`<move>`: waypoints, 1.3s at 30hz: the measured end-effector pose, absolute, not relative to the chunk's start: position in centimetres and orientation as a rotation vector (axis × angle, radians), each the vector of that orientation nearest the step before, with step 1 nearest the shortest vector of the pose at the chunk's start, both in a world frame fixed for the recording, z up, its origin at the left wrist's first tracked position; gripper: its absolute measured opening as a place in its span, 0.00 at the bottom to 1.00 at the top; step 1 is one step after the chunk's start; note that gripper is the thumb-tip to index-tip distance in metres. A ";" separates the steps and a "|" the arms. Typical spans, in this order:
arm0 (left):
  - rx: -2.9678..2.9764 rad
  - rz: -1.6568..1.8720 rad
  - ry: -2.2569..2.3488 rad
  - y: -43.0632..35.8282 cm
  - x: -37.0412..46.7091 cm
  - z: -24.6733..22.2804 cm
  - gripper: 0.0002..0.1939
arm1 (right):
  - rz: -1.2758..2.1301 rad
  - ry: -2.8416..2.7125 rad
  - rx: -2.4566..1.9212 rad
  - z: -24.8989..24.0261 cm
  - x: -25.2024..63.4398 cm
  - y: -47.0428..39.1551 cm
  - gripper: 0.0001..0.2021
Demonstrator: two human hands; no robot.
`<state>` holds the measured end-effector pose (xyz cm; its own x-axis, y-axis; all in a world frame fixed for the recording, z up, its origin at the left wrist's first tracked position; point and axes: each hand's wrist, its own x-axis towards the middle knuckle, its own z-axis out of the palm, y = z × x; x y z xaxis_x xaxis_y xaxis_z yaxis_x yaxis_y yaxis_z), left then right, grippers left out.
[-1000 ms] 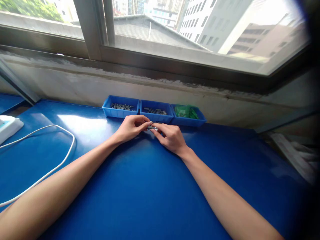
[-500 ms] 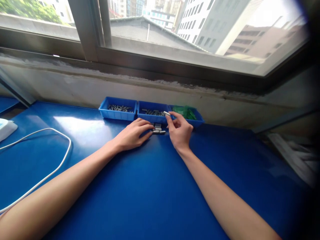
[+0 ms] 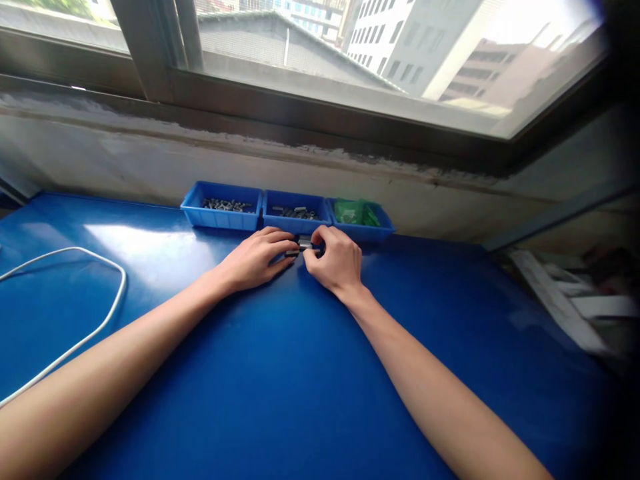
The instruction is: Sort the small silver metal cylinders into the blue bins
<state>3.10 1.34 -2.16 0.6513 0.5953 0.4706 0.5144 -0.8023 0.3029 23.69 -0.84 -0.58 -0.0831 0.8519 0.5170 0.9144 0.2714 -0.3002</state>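
Observation:
Several small grey metal pieces (image 3: 305, 243) lie on the blue tabletop in front of the middle bin, partly covered by my fingers. My left hand (image 3: 257, 257) rests at their left side with fingers stretched out and thumb apart, its fingertips touching or very near the nearest pieces. From the right, my right hand (image 3: 337, 259) is curled, thumb and forefinger pinched at a small metal piece low among the others. Those fingertips hide most of the piece. Behind stands the middle blue bin (image 3: 295, 219), which contains similar dark and grey metal pieces.
To the left stands a blue bin (image 3: 223, 217) of small metal fasteners; to the right, a blue bin (image 3: 367, 233) with a green plastic bag (image 3: 355, 211). A white cable (image 3: 120, 283) curves across the left of the table. The wall and window rise behind the bins.
My right hand has come down and left, bringing the pinched metal piece from above to the group on the table. My left hand stays beside them. The camera view has shifted slightly.

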 end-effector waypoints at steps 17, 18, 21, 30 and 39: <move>2.705 1.024 0.937 1.8 2.7 -2.5 0.09 | 0.966 -1.479 -0.954 -1.1 24.5 0.2 0.13; 2.705 1.034 0.934 1.8 2.7 -2.6 0.09 | 1.049 -1.403 -0.935 -1.1 24.2 0.3 0.15; 2.711 1.058 0.914 1.9 2.8 -2.8 0.10 | 1.199 -1.254 -0.891 -0.9 23.7 0.6 0.17; 2.695 1.075 0.814 2.2 2.9 -2.7 0.10 | 1.173 -1.074 -0.859 -0.3 23.5 1.6 0.17; 2.496 1.215 0.999 1.9 2.9 -2.2 0.11 | 0.871 -1.156 -0.911 -1.3 23.0 2.9 0.16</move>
<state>2.87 1.94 -2.21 0.4368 0.6459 0.6261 0.4895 -0.7546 0.4369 23.04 2.88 -1.33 0.1844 0.9143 0.3606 -0.0947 0.3817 -0.9194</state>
